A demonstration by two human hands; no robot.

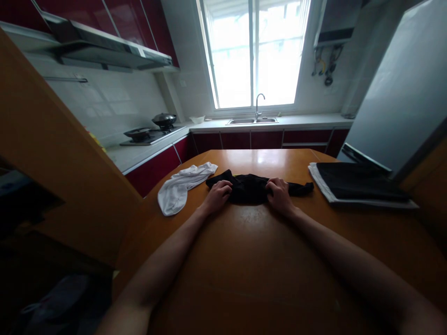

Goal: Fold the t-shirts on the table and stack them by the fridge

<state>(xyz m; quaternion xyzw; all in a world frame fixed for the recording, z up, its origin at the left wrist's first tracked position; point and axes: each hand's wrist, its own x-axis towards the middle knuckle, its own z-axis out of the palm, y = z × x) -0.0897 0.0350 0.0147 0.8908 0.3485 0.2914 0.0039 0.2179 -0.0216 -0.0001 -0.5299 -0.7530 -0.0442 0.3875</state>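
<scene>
A black garment lies bunched across the wooden table, with a narrow sleeve-like end reaching out to the right. My left hand is closed on its left part, fingers curled over the cloth. On the other side, my right hand grips the cloth near where the narrow end begins. Both hands rest low, close to the tabletop. Left of the black garment is a crumpled white garment. My fingertips are partly hidden in the dark folds.
Folded black cloth lies over white cloth at the table's right. Behind are a counter with a sink, a stove with two pans, and a window. A fridge stands at right, a wooden panel at left.
</scene>
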